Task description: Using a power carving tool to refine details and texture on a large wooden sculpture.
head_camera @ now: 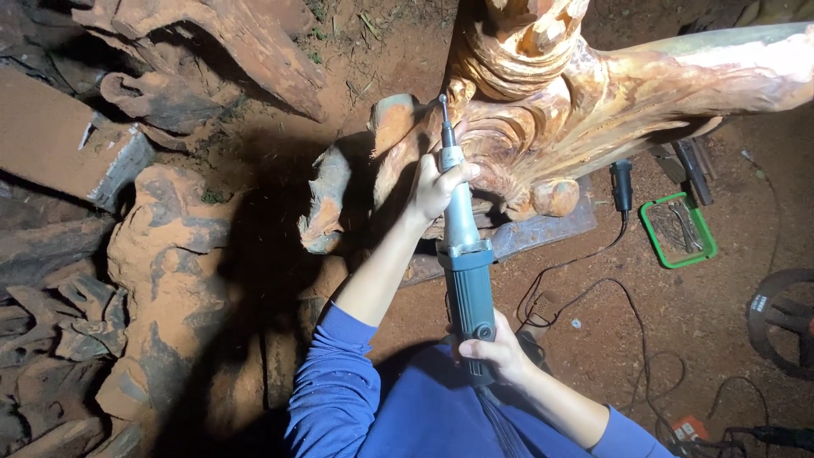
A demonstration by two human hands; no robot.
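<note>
Right below the big wood carving (543,110), two bare hands hold a long power tool (462,246). The left hand (437,187) is wrapped tight around the thin silver neck of the tool, close under the carving. The right hand (496,352) is closed around the fat blue-green back end, farther down from the carving and near the person's blue sleeves (339,390). The tool points up, and its small metal tip (443,102) sits right at the orange wood; I cannot tell if it touches. The carving is smooth and curly, with swirls cut into it, and it stands on a flat grey board (543,229) on the red dirt floor. To the right of the carving, a black plug (622,182) lies on the ground with thin black wires (593,297) looping away from it. Just past that, still right of the carving, sits a green tray (678,259) with small metal bits in it. Left of the carving lie rough, dusty chunks of old wood (161,254), well apart from the hands.
</note>
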